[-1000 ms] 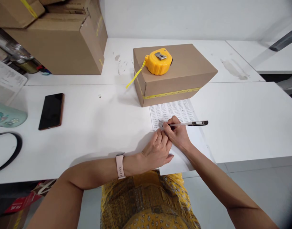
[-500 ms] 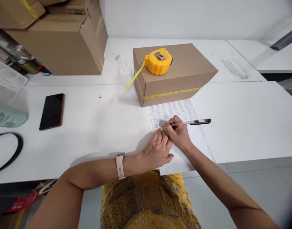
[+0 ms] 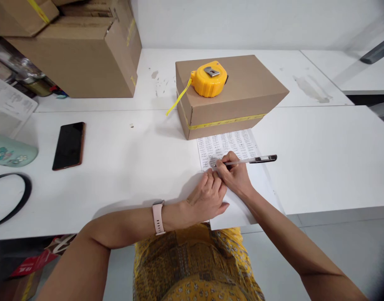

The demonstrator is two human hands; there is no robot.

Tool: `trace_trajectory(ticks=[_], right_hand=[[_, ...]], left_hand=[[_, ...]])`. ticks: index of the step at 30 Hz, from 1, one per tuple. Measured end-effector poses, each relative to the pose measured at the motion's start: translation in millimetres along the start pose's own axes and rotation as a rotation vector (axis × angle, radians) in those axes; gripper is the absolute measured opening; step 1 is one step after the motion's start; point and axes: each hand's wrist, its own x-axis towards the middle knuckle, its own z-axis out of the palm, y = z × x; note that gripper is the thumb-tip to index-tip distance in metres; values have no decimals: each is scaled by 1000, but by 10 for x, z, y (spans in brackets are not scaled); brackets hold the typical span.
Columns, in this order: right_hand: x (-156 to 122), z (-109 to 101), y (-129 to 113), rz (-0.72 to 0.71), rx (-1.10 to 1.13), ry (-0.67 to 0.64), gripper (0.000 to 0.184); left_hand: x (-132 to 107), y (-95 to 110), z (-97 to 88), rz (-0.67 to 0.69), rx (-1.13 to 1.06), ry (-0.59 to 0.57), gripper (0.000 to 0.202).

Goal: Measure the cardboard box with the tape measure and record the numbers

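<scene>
My right hand (image 3: pixel 237 177) grips a pen (image 3: pixel 263 159) in a pinch, its tip down on a sheet of paper (image 3: pixel 235 144). Columns of small handwriting cover the upper part of that sheet. My left hand (image 3: pixel 209 194) lies palm down on the lower left of the paper, close beside the right, with fingers loosely bent and nothing seen in them. A cardboard box (image 3: pixel 232 98) with yellow tape round its side stands just beyond, over the sheet's far edge. On the box rests a yellow tape measure (image 3: pixel 209 81) with its strap hanging over the edge.
A black phone (image 3: pixel 69 146) lies at the left of the white table (image 3: pixel 116 188). Near it are a pale green floral bottle (image 3: pixel 14 151) and a black band (image 3: pixel 24 200). Larger cardboard boxes (image 3: pixel 79 58) are stacked at the back left.
Both hands stay in nearly the same place, the pen on the paper with its upper end shifted very slightly. The whole view has moved a little.
</scene>
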Motion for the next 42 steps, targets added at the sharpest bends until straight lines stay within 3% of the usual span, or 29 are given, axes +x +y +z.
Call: trace_trajectory(ticks=[36,42], right_hand=[[14,-7,-16,46,13,39,23],[14,-17,-19,45,12,28,24]], left_hand=[[1,-5,-11,9,-61,-56,63],[-7,4,7,1,-27,-21,64]])
